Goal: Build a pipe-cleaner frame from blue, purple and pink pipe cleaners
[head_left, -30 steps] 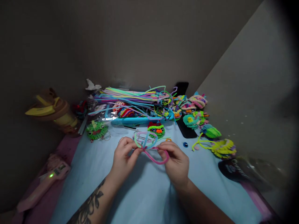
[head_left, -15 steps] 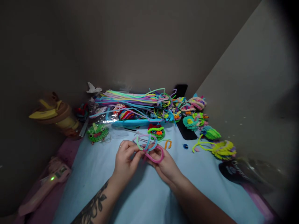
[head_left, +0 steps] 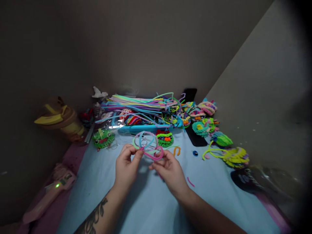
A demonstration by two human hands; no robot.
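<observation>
My left hand (head_left: 126, 165) and my right hand (head_left: 168, 170) meet over a light blue tabletop (head_left: 151, 208). Between them is a looped bundle of pipe cleaners (head_left: 147, 144) in pink, blue and green. The left fingers pinch the bundle at its crossing point. The right fingers curl around the pink loop on its right side. A small pink offcut (head_left: 190, 182) lies on the table just right of my right wrist. A green and red pipe-cleaner figure (head_left: 165, 137) sits right behind the bundle.
A heap of straight pipe cleaners (head_left: 138, 105) lies on a blue tray (head_left: 143, 128) at the back. Finished figures (head_left: 207, 120) crowd the right. A green frog figure (head_left: 103, 138), a yellow-brown toy (head_left: 60, 120) and a pink glue gun (head_left: 48, 195) stand left. A black lid (head_left: 243, 178) lies right.
Both hands shifted slightly left and lifted the bundle. The pink loop has been drawn smaller and tighter against the other loops. A pink offcut now lies on the table by my right wrist.
</observation>
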